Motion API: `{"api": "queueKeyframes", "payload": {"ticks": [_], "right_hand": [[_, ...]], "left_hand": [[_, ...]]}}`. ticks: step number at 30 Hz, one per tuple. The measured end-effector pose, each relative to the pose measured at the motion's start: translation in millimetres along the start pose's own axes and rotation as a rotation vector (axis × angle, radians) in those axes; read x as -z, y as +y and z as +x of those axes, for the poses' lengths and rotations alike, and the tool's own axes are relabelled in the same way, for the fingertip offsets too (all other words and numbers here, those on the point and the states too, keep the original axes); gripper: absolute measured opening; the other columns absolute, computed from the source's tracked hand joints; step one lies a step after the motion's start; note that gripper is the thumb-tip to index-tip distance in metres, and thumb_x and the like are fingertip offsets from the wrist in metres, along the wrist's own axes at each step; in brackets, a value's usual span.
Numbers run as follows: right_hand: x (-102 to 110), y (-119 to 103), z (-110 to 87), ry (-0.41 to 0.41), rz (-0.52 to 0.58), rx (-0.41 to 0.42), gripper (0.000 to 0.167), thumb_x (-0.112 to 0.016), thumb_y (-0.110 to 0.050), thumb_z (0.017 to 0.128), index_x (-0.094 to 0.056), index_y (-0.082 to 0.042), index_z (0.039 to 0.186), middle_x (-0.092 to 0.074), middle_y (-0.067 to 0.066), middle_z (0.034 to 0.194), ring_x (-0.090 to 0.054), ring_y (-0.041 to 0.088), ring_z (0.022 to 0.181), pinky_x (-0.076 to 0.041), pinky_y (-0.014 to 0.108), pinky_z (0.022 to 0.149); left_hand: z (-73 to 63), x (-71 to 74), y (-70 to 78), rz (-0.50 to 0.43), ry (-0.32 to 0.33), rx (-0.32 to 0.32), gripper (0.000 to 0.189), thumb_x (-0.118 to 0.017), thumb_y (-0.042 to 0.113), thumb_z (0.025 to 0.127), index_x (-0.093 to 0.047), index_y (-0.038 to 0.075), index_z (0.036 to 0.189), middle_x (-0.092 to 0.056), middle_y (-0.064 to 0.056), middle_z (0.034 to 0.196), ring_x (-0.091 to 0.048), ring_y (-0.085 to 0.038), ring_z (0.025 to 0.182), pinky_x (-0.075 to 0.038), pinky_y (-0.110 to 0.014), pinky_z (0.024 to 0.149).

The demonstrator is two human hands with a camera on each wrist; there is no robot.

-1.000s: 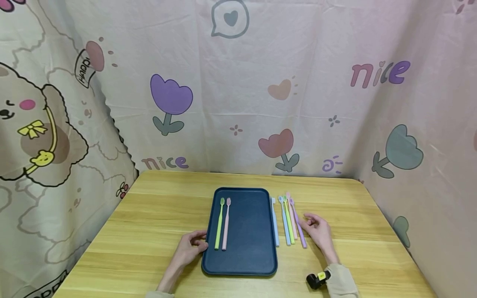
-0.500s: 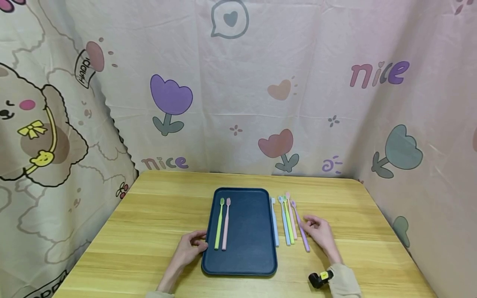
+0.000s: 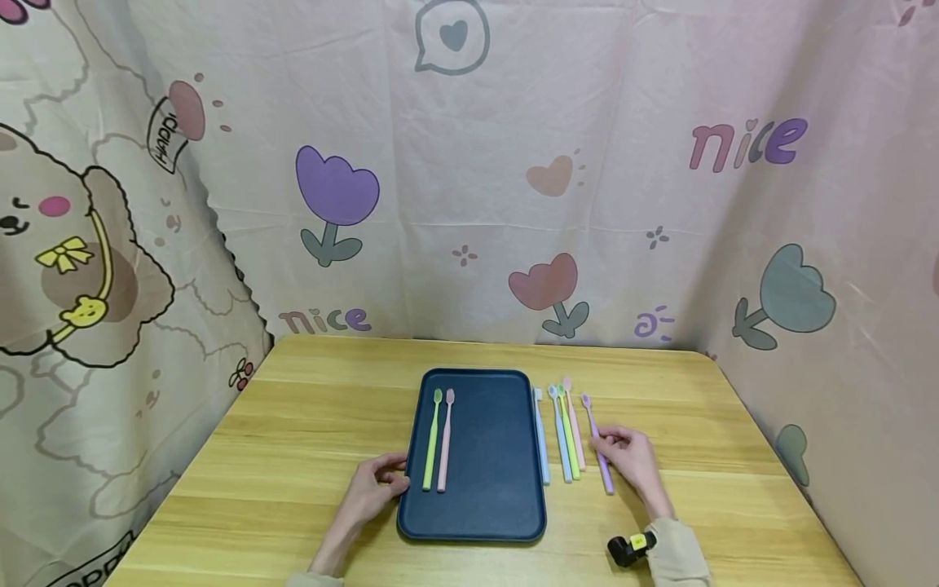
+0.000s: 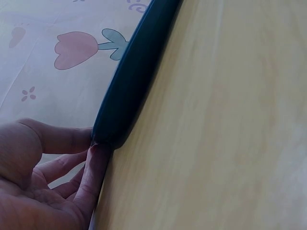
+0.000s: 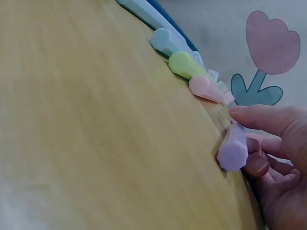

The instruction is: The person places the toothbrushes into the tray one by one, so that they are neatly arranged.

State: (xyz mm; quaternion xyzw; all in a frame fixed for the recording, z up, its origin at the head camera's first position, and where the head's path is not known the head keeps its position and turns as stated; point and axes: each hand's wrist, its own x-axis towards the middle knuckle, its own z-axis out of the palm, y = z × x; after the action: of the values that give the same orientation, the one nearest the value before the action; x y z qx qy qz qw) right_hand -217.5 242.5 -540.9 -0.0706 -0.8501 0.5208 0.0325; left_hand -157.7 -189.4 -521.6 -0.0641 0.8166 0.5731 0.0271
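My right hand (image 3: 629, 458) pinches a purple toothbrush (image 3: 603, 471) between thumb and fingers, about halfway along its handle. In the right wrist view, the rounded end of that purple toothbrush (image 5: 233, 152) lies close over the wood. At the left edge of a dark blue tray (image 3: 491, 518), my left hand (image 3: 376, 489) grips the rim. The left wrist view has thumb and a finger (image 4: 93, 179) meeting at the corner of the tray (image 4: 127, 91). Inside the tray, a green toothbrush (image 3: 431, 444) and a pink toothbrush (image 3: 444, 444) lie side by side, heads away from me.
Between tray and right hand lie a blue toothbrush (image 3: 542, 444) along the tray's right side, then another blue toothbrush (image 3: 562, 444), a green toothbrush (image 3: 570, 440) and a pink toothbrush (image 3: 575, 432). A patterned curtain (image 3: 455, 163) hangs behind the wooden table (image 3: 315, 391).
The purple toothbrush has slid right, away from the pink one beside it, and stands apart from the row. My right hand has moved slightly right with it; the left hand and tray stay put.
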Motion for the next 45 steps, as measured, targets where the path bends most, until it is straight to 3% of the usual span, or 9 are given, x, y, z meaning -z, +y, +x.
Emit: {"api": "queueKeyframes", "payload": {"ticks": [10,17,23,34,45], "right_hand": [[0.0,-3.2,1.2,0.013,-0.098,0.015,0.029,-0.082,-0.015,0.080,-0.075,0.003,0.102,-0.066,0.003,0.077,-0.054,0.005,0.062,-0.045,0.020,0.055],[-2.9,-6.7,1.1,0.048,-0.159,0.019,0.019,-0.078,-0.012,0.080,-0.075,0.002,0.092,-0.067,0.003,0.073,-0.055,0.006,0.063,-0.045,0.020,0.058],[-5.1,-4.1,1.0,0.079,-0.179,0.032,0.017,-0.073,-0.011,0.082,-0.075,0.003,0.091,-0.067,0.003,0.073,-0.054,0.006,0.062,-0.044,0.020,0.057],[-3.0,-6.3,-1.3,0.037,-0.085,-0.016,0.026,-0.064,-0.011,0.093,-0.067,0.011,0.106,-0.072,0.016,0.088,-0.060,0.009,0.065,-0.050,0.021,0.057],[0.4,-7.9,-0.4,-0.031,0.044,-0.038,0.028,-0.053,-0.010,0.101,-0.056,0.012,0.119,-0.074,0.006,0.077,-0.056,0.006,0.057,-0.048,0.021,0.056]], "left_hand": [[-1.0,0.3,1.1,-0.010,0.001,-0.022,0.042,-0.071,-0.008,0.081,-0.065,-0.010,0.122,-0.071,-0.020,0.109,-0.058,-0.012,0.077,-0.045,-0.019,0.065],[-0.5,0.3,0.6,-0.012,-0.002,-0.010,0.042,-0.071,-0.008,0.081,-0.065,-0.010,0.123,-0.071,-0.019,0.109,-0.057,-0.011,0.077,-0.045,-0.019,0.065],[-1.2,0.1,0.9,-0.007,-0.007,-0.017,0.042,-0.071,-0.008,0.081,-0.064,-0.011,0.123,-0.070,-0.021,0.110,-0.057,-0.011,0.077,-0.045,-0.019,0.065],[0.1,-0.1,0.5,-0.010,0.005,-0.013,0.041,-0.071,-0.009,0.082,-0.065,-0.011,0.122,-0.070,-0.021,0.109,-0.057,-0.013,0.077,-0.044,-0.019,0.064],[-0.6,0.2,1.5,-0.009,-0.004,-0.020,0.041,-0.071,-0.008,0.082,-0.065,-0.010,0.123,-0.071,-0.020,0.110,-0.057,-0.014,0.078,-0.044,-0.019,0.064]]}}
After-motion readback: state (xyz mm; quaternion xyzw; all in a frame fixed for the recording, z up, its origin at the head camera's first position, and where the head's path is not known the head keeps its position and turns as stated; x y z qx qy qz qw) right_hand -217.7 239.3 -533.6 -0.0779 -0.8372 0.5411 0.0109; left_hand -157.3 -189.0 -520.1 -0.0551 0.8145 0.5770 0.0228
